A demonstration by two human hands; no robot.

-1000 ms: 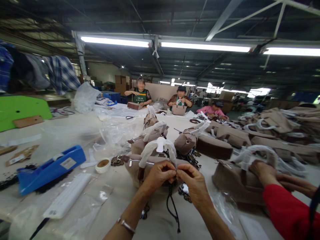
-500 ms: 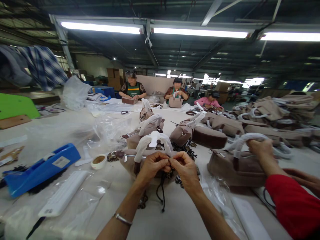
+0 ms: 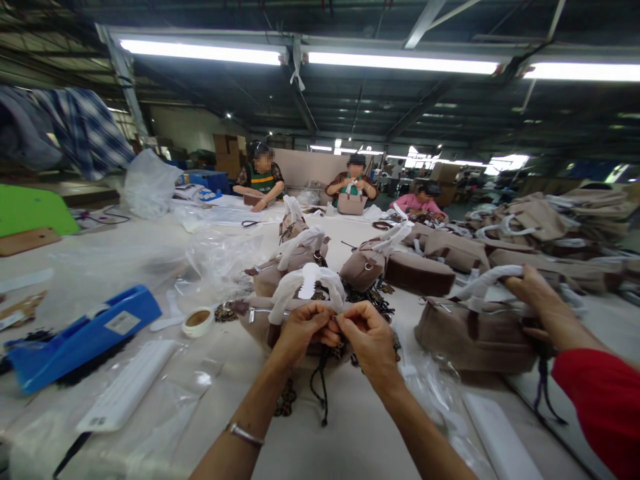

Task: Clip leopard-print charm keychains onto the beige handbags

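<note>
My left hand [image 3: 299, 331] and my right hand [image 3: 366, 335] meet fingertip to fingertip in front of a taupe handbag [image 3: 260, 319]. Both pinch a black cord [image 3: 320, 383] that hangs down in loops onto the white table [image 3: 320, 440]. The bag's handles are wrapped in white paper [image 3: 305, 283]. A silver bangle sits on my left wrist.
A blue tape dispenser [image 3: 83, 337], a tape roll [image 3: 197, 321] and clear plastic bags [image 3: 150, 400] lie at left. More taupe handbags [image 3: 367, 267] crowd the middle and right. A co-worker in a red sleeve [image 3: 603, 400] handles a bag [image 3: 475, 333] at right. Three people sit at the far end.
My hands stay pinched on the cord, and its hanging loops have shifted a little. The co-worker's hand has moved right along the neighbouring bag's handle, and a dark cord now hangs below it.
</note>
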